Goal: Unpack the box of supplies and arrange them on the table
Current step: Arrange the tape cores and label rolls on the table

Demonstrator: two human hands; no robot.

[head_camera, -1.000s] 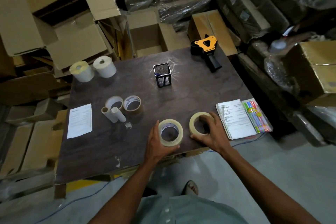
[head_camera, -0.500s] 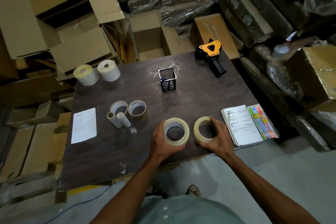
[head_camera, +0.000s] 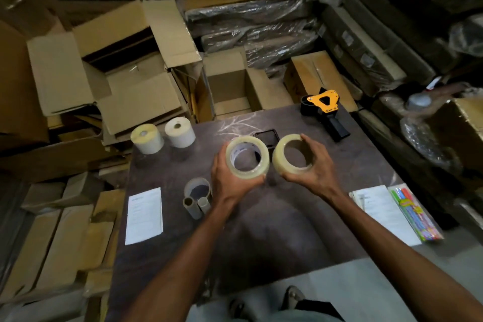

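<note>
Each hand is wrapped round a roll of clear tape: the left hand [head_camera: 230, 178] grips the left roll [head_camera: 247, 157], the right hand [head_camera: 313, 165] the right roll [head_camera: 292, 154], side by side above the table [head_camera: 274, 230], short of the tape gun [head_camera: 325, 110].

Bare table [head_camera: 274, 230] between paper sheet [head_camera: 144, 215] and document stack [head_camera: 384, 214].
</note>
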